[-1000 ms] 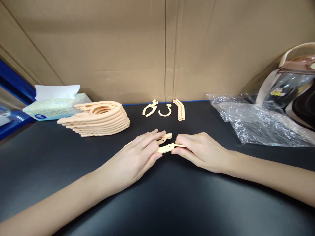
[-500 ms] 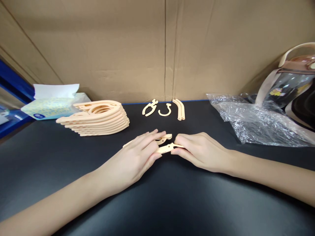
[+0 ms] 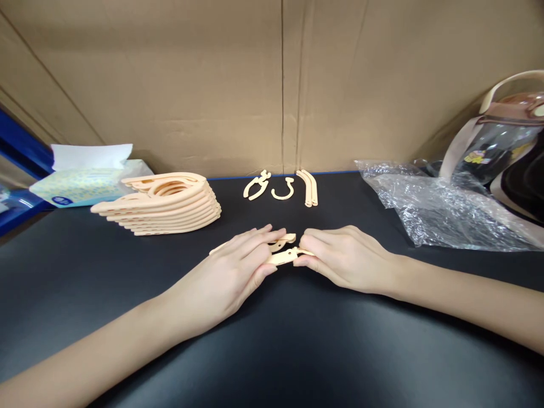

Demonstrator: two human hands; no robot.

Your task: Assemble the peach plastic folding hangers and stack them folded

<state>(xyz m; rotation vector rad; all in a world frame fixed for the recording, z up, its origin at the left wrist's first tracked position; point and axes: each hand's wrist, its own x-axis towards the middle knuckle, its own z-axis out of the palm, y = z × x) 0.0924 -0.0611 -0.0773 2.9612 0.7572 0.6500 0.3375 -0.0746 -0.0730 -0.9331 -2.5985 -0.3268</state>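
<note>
My left hand (image 3: 238, 266) lies over a cream plastic folding hanger part (image 3: 283, 258), its fingers closed round it and covering most of it. A curved piece with a small hole shows beyond the fingertips. My right hand (image 3: 344, 258) pinches a thin cream plastic piece (image 3: 305, 251) between thumb and fingers, where it meets the end of the hanger part. The rest of that piece is hidden in the right hand. Behind the hands lie a loose cream hook (image 3: 284, 195), two curved cream arms (image 3: 311, 190) and several small jointed cream pieces (image 3: 257, 187).
A stack of folded cream hangers (image 3: 178, 221) stands at the left, before a tissue pack (image 3: 80, 184). Crumpled clear plastic (image 3: 442, 209) and a strapped water bottle (image 3: 497, 147) are at the right. Cardboard (image 3: 204, 85) walls the back of the black table (image 3: 306, 351).
The view has shifted slightly. Both hands keep their holds on the cream pieces, and the thin piece in the right hand looks slightly more tilted down.
</note>
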